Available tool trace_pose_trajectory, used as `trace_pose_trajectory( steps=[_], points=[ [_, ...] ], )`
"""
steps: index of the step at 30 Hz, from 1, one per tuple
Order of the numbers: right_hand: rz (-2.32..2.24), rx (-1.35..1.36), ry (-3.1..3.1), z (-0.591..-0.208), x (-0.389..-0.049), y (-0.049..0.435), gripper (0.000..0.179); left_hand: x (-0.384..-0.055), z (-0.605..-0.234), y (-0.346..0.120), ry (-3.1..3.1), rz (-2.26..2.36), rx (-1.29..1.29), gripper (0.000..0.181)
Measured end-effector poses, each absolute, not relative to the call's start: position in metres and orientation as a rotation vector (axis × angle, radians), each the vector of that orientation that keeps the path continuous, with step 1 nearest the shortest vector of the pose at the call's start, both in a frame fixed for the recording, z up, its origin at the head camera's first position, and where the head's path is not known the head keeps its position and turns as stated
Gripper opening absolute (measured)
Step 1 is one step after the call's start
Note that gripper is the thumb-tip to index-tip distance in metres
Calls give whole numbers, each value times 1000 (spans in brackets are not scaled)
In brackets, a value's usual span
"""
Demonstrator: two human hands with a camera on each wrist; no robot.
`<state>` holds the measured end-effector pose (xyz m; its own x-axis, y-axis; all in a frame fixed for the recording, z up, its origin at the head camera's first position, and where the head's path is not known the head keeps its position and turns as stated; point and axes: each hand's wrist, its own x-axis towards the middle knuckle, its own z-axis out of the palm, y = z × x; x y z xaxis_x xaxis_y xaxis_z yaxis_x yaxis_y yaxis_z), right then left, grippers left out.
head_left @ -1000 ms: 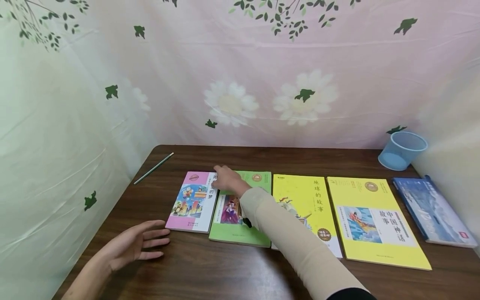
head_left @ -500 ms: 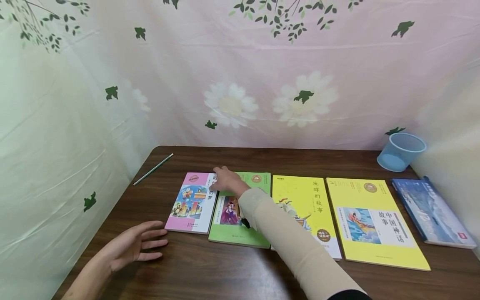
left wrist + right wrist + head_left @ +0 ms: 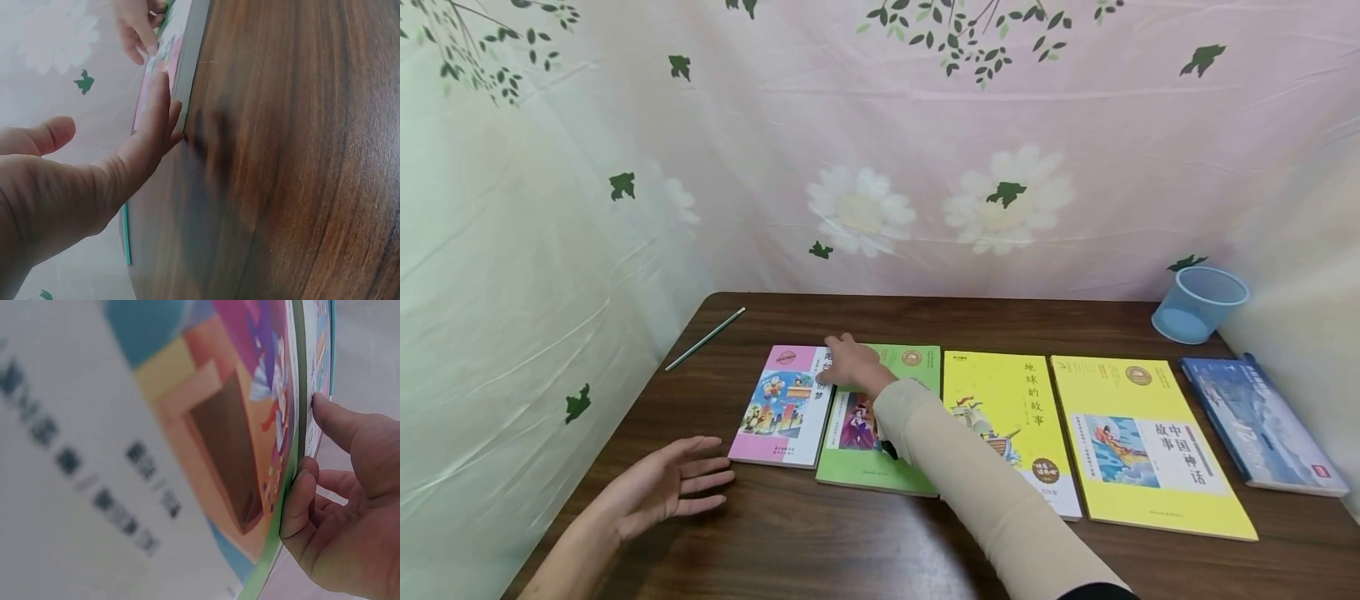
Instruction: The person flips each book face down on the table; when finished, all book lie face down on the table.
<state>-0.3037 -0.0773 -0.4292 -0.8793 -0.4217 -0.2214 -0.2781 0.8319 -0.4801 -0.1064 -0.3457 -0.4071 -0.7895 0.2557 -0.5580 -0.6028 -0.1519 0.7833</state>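
My left hand (image 3: 658, 490) stands on its edge over the table with fingers straight, fingertips right by the lower left corner of the pink-and-white book (image 3: 775, 404). It holds nothing. My right hand (image 3: 852, 363) rests at the top of the row, where the pink book meets the green book (image 3: 887, 473). In the right wrist view its thumb (image 3: 334, 422) touches the pink book's white strip, and bent fingers (image 3: 300, 503) lie at the green book's edge. The right forearm covers part of the green book and the yellow ship-picture book (image 3: 996, 375).
Further right lie another yellow book (image 3: 1202, 508) and a blue book (image 3: 1262, 425). A blue cup (image 3: 1198, 308) stands at the back right corner, and a thin green stick (image 3: 705, 339) lies at the back left. Fabric walls (image 3: 760, 167) border the brown table (image 3: 790, 542).
Both hands and the books keep their places; the view shifts only very slightly.
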Motion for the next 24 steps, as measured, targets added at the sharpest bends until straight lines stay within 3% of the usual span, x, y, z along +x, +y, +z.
trace_pose_trajectory(
  steps=[8, 17, 24],
  points=[
    [-578, -554, 2708, -432, -305, -78, 77, -109, -410, -352, 1393, 2060, -436, 77],
    [-566, -561, 2715, -432, -304, -79, 76, -111, -412, -361, 1156, 2164, -352, 41],
    [-569, -547, 2718, -432, -302, -80, 77, -110, -415, -363, 1109, 2195, -341, 41]
  ],
)
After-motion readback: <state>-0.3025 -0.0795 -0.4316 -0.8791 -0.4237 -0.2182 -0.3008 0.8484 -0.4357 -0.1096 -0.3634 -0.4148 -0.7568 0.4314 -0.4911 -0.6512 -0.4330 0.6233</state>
